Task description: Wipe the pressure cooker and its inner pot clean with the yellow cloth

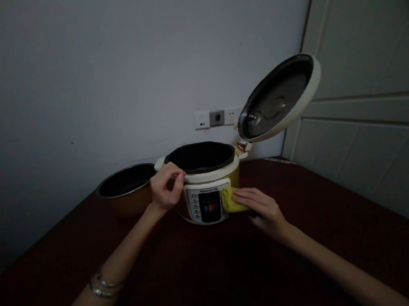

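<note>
A cream and gold electric pressure cooker [210, 176] stands on the table with its lid [277, 99] raised on the hinge at the right. My left hand [165, 187] is closed on the cooker's rim at the front left, fingers over the edge and thumb outside. In my right hand [262, 207] is a folded yellow cloth [232, 201], pressed against the right side of the front control panel [209, 203]. The fingertips rest on the cloth; the right thumb is mostly in shadow. The cooker's dark interior shows no detail.
Left of the cooker, close beside it, sits an inner pot [128, 198] with a dark inside. Wall sockets [217, 118] are behind the cooker. A pale panelled door [360, 117] borders the dark red table [330, 201] at right. A thin strip [280, 161] lies at the back.
</note>
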A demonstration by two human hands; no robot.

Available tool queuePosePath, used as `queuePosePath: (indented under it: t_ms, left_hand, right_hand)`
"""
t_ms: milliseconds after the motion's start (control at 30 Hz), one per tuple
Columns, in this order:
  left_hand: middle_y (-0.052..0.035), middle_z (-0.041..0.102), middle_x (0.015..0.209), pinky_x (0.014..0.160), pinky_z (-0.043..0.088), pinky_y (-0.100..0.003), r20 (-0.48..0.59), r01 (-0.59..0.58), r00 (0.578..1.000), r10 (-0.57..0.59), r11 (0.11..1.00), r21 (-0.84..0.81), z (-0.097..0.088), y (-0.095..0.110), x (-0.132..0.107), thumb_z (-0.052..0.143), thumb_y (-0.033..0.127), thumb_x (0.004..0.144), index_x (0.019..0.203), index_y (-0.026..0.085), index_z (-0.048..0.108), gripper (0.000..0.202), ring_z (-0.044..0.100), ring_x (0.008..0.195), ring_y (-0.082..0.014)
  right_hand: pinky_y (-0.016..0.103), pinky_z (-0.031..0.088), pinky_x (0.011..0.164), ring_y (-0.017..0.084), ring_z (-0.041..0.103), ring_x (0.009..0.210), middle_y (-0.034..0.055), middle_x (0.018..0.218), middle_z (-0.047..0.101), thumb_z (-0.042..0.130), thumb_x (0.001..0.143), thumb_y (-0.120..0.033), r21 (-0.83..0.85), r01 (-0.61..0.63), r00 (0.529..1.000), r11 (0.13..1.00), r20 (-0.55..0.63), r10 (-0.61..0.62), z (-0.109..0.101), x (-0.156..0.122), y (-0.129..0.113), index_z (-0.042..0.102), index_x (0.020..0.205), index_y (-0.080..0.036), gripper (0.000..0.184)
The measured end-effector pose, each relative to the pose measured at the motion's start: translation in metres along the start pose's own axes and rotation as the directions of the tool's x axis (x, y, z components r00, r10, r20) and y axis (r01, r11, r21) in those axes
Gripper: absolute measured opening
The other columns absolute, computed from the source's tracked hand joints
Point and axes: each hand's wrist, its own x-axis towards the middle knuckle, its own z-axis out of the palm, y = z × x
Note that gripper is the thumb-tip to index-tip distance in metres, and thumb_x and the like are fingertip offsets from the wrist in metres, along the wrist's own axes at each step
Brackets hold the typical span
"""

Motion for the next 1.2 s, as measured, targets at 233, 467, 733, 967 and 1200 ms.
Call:
queuePosePath:
  t_ms: [233, 467, 733, 967, 1200]
  left_hand:
    - [-0.0080, 0.063, 0.085, 0.066, 0.050, -0.035, 0.144, -0.263, 0.958, 0.248, 0.960, 0.097, 0.026, 0.014, 0.005, 0.061, 0.011, 0.075, 0.088, 0.013, 0.062, 0.014, 0.057, 0.078, -0.0178]
    - [-0.0126, 0.066, 0.100, 0.075, 0.055, -0.040, 0.259, -0.303, 0.922, 0.287, 0.953, 0.022, 0.045, 0.014, -0.008, 0.061, 0.007, 0.078, 0.108, 0.012, 0.060, 0.030, 0.059, 0.093, -0.0216]
    - [-0.0115, 0.070, 0.099, 0.074, 0.057, -0.040, 0.188, -0.325, 0.933, 0.308, 0.943, 0.070, 0.049, 0.013, -0.014, 0.061, 0.008, 0.078, 0.104, 0.014, 0.064, 0.027, 0.064, 0.093, -0.0225]
    - [-0.0134, 0.070, 0.100, 0.076, 0.058, -0.040, 0.205, -0.338, 0.924, 0.322, 0.940, 0.045, 0.048, 0.012, -0.017, 0.062, 0.007, 0.076, 0.103, 0.011, 0.065, 0.028, 0.064, 0.097, -0.0245]
    - [-0.0132, 0.070, 0.101, 0.076, 0.058, -0.042, 0.208, -0.334, 0.924, 0.320, 0.942, 0.034, 0.047, 0.010, -0.018, 0.060, 0.009, 0.078, 0.104, 0.012, 0.064, 0.027, 0.063, 0.099, -0.0248]
  right_hand:
    - [0.047, 0.053, 0.087, 0.026, 0.066, 0.098, 0.0136, 0.111, 0.068, 0.057, 0.074, -0.018, 0.239, -0.608, 0.683, 0.757, -0.328, 0.652, 0.001, -0.012, 0.045, 0.059, 0.120, -0.011, 0.046]
    - [0.049, 0.044, 0.100, 0.023, 0.051, 0.122, 0.0112, 0.132, 0.055, 0.045, 0.077, -0.001, 0.016, -0.121, 0.949, 0.993, -0.292, 0.120, 0.016, 0.007, 0.051, 0.047, 0.135, -0.023, 0.062]
    - [0.039, 0.052, 0.093, 0.021, 0.047, 0.125, 0.0131, 0.128, 0.058, 0.037, 0.076, 0.003, -0.163, 0.043, 0.967, 0.986, 0.256, 0.000, 0.017, -0.053, 0.034, 0.048, 0.133, -0.013, 0.060]
    - [0.036, 0.053, 0.088, 0.020, 0.061, 0.108, 0.0115, 0.120, 0.064, 0.049, 0.072, -0.004, 0.000, -0.080, 0.977, 0.997, 0.197, 0.078, 0.001, -0.044, 0.046, 0.055, 0.125, -0.015, 0.055]
    - [0.045, 0.047, 0.091, 0.025, 0.063, 0.097, 0.0135, 0.109, 0.068, 0.052, 0.073, -0.021, 0.197, -0.643, 0.677, 0.740, -0.305, 0.670, 0.018, 0.015, 0.103, 0.060, 0.115, -0.010, 0.044]
